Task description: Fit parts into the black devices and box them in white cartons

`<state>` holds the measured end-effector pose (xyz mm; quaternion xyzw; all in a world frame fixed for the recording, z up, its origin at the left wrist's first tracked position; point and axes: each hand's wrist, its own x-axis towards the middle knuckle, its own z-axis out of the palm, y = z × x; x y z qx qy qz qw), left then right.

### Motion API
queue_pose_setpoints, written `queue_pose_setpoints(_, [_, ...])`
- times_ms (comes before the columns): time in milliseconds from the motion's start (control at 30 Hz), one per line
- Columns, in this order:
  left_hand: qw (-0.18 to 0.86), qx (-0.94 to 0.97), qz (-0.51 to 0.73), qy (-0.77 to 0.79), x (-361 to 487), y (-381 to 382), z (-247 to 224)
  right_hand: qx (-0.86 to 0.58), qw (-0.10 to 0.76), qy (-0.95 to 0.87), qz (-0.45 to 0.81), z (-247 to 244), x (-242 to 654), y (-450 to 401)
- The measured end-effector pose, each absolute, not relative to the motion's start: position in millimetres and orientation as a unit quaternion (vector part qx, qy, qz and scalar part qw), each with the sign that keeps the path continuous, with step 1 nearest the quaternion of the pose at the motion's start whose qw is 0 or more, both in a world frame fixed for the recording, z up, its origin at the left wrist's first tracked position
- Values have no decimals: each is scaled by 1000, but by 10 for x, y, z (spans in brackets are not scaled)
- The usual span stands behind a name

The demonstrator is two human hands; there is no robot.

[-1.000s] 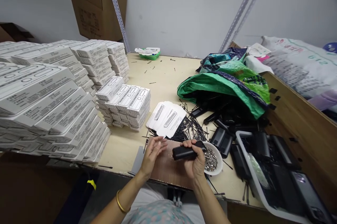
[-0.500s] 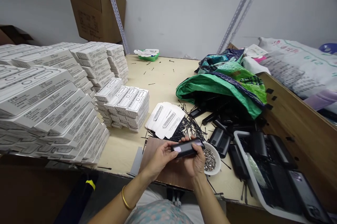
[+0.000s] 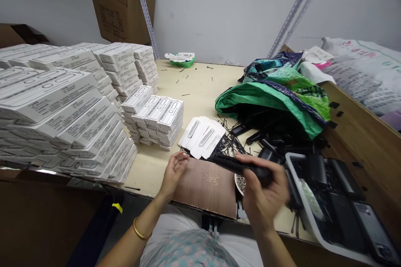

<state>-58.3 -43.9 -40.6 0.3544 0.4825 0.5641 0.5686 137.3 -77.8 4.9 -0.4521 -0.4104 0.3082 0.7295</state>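
Note:
My right hand (image 3: 266, 191), a little blurred, grips a slim black plastic case (image 3: 230, 162) and holds it tilted above the right side of a brown wood-grain board (image 3: 203, 191). Apart from it, my left hand (image 3: 173, 175) is empty with loosely curled fingers, over the board's left edge. Just beyond that hand lie flat white printed cartons (image 3: 203, 137) on a heap of thin black sticks (image 3: 230, 146). Partly hidden behind my right hand, a white bowl (image 3: 239, 185) holds small shiny metal parts.
Stacked white boxes (image 3: 75, 112) fill the left side, with a smaller stack (image 3: 156, 116) beside them. On the right, a green bag (image 3: 269, 100) spills black cases near a white bin (image 3: 300, 191) of more cases. A wooden panel (image 3: 354, 133) borders the right edge.
My left hand has let go of the black case and moved left. My right hand has lifted the case and shifted right, uncovering the board. The view has turned slightly.

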Motion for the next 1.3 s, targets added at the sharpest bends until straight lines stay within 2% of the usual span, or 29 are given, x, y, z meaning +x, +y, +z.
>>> queue_pose_setpoints(33, [544,332,593,493,-675,-425,-415,-416,737,-445,293,23,1296,-818])
queue_pose_setpoints(100, [513,304,628,500,-804,-409,-424,-393,667,-525,355,-116,1099,-807])
queue_pose_setpoints(167, [514,301,630,497,-847,-407,-427,-443,584,-523,435,-289,919,-676])
queue_pose_setpoints(200, [524,302,625,494,-840,-411,-427,-467,569,-478,479,-354,865,-585])
queue_pose_setpoints(333, [587,299,589,468,-727,-434,-414,-402,612,-235,639,-375,944,-282])
queue_pose_setpoints(533, [657,289,552,424,-558,-398,-309,-377,616,-121,682,-299,1188,-219])
queue_pose_setpoints(667, [674,357,497,414,-429,-351,-305,-412,610,-150,659,-435,1227,-191])
queue_pose_setpoints(767, [646,504,383,427,-268,-314,-401,-526,552,-315,565,-569,1322,-144])
queue_pose_setpoints(867, [574,616,294,453,-41,-268,-527,-609,496,-437,438,-678,1490,-45])
queue_pose_setpoints(1000, [463,702,233,487,198,-150,-593,-656,473,-489,326,-720,1704,280])
queue_pose_setpoints(1200, [282,741,239,561,40,294,-597,-675,378,-560,298,-707,1715,1071])
queue_pose_setpoints(1300, [274,736,222,577,-137,510,-681,-687,339,-565,306,-720,1701,1330])
